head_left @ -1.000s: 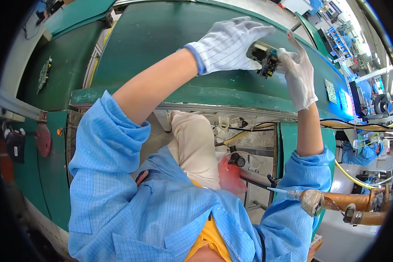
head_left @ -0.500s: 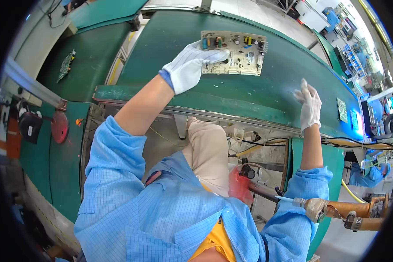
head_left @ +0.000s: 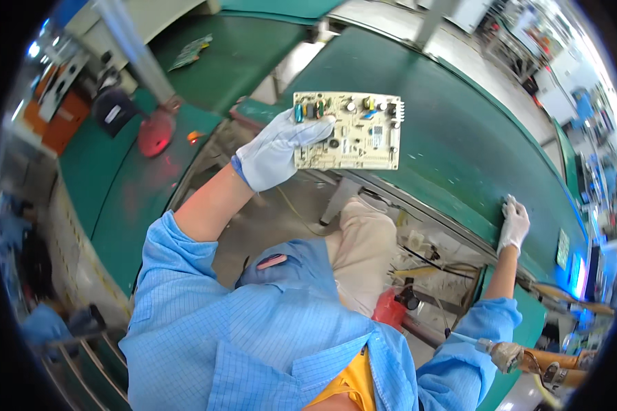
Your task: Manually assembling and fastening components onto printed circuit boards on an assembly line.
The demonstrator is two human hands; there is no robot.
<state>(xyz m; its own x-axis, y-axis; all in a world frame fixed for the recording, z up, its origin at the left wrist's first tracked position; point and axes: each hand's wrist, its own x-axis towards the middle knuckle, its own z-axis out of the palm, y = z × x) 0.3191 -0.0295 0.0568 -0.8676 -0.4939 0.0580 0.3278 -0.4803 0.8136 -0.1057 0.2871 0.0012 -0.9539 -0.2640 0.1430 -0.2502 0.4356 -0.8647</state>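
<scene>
My left hand [head_left: 275, 149], in a white glove, is closed on the left edge of a cream circuit board [head_left: 360, 140], its thumb over the face. The board is held up with its component side showing: capacitors, coils and connectors along the edges. Behind it lies the green conveyor belt [head_left: 445, 130]. My right hand [head_left: 514, 222], also gloved, is stretched out at the right over the near edge of the belt. Its fingers look slightly curled and loosely apart, with nothing seen in them. Whether it touches the belt I cannot tell.
Another circuit board [head_left: 562, 248] lies at the belt's right end, and one more [head_left: 190, 52] on the far-left belt. A red round scanner-like device [head_left: 156, 133] glows at the left beside a metal post [head_left: 134, 51]. Copper-coloured pipes [head_left: 548, 362] with a nozzle jut in at lower right.
The view has turned toward the left. My left hand has brought the circuit board nearer to me and turned its face more toward me. The right hand has lowered toward the belt's near edge.
</scene>
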